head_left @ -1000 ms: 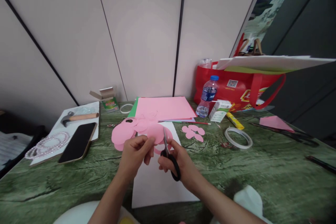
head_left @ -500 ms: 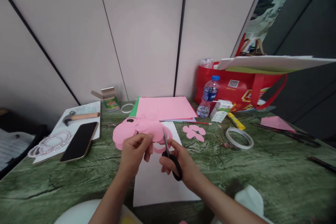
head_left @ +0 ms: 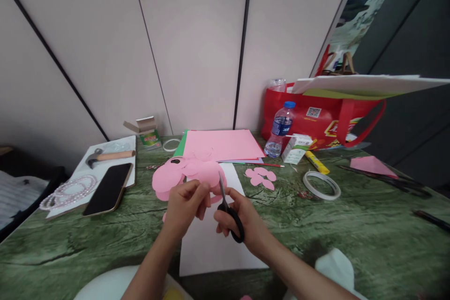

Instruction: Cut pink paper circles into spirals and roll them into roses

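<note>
On the left of the worktop [head_left: 105,243], beads [head_left: 65,193] and a phone [head_left: 108,190] are lying aside. Nearer the middle, rounded pink pieces [head_left: 168,178] are overlapping one another. The left hand [head_left: 186,201] is pinching the pink paper [head_left: 210,176] between thumb and fingers, above a white sheet [head_left: 207,253]. The right hand [head_left: 242,220] is curling through the handles and gripping the scissors [head_left: 225,199]; their blades are standing at the paper's right side, though with pink overlapping pink I am not managing to tell whether they are biting. Farther right, petals [head_left: 256,179] are lying loose, so that cutting is looking finished, while the held paper is seemingly awaiting more trimming. Compared with half a second ago, both hands are holding much the same pose, but a pink bit [head_left: 164,217] is now showing beside the left wrist.
</note>
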Tool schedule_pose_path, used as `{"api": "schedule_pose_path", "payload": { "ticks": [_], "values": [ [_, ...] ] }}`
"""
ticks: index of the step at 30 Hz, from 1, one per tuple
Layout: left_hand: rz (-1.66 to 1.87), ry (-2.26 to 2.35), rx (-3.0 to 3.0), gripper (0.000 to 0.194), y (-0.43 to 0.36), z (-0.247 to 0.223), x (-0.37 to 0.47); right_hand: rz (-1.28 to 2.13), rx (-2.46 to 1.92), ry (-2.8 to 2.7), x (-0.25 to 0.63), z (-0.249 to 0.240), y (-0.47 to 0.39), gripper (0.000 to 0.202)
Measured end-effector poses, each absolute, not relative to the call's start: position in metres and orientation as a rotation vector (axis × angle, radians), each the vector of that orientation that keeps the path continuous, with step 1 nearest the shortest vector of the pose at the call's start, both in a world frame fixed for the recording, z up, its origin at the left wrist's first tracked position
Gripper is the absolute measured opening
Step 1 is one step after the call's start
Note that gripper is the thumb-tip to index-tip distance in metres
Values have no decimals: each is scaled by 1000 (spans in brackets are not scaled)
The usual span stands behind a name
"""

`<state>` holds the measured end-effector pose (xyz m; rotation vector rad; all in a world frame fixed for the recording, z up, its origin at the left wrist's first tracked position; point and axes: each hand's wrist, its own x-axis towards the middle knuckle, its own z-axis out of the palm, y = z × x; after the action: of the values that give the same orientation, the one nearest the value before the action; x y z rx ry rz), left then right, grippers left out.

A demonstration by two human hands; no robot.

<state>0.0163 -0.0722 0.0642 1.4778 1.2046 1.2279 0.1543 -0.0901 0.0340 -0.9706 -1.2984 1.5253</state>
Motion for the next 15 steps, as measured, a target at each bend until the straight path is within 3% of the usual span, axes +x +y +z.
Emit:
{"api": "schedule_pose_path", "payload": {
  "ticks": [15],
  "values": [
    [1003,1123,1516,34,-72,65,13,1566,-806,-1322,154,34,-87,51]
  ]
}}
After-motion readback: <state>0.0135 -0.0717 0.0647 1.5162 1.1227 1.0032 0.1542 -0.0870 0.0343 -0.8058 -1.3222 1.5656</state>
